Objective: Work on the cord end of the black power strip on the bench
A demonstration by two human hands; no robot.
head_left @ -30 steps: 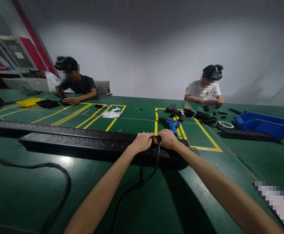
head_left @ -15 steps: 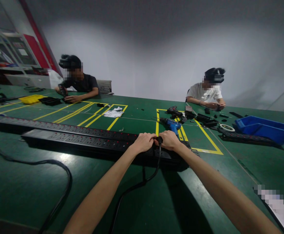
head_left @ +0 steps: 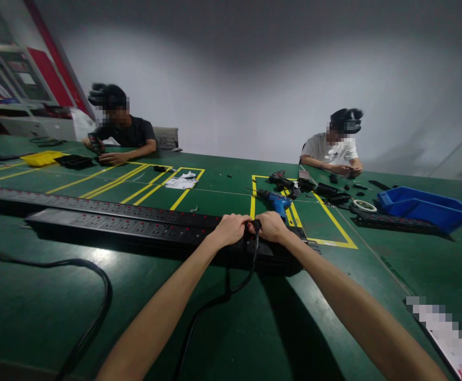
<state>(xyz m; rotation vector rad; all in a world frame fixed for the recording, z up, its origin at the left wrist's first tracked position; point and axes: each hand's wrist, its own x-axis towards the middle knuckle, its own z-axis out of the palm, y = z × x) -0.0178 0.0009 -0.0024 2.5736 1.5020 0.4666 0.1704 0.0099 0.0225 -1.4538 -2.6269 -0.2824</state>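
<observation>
Two long black power strips (head_left: 127,226) lie side by side across the table, with rows of sockets and small red parts along their tops. Near the right end of the front strip, my right hand (head_left: 272,227) is closed around the black plug (head_left: 256,225) of a power cord (head_left: 250,275). Just left of it, my left hand (head_left: 231,229) curls its fingers over the strip, its fingertips close to the plug. What the plug meets underneath is hidden by my fingers. From the plug the cord hangs down over the strip's front side toward me.
Beyond my right hand lies a blue drill (head_left: 275,202), with a dark drill (head_left: 281,181) behind it. A blue bin (head_left: 425,209) and a tape roll (head_left: 364,206) are at right. A yellow tray (head_left: 44,158) sits far left. Two co-workers sit across the table.
The view has shifted slightly, so the whole scene sits a little further left. Both hands stay at the plug and strip, with almost no change in grip.
</observation>
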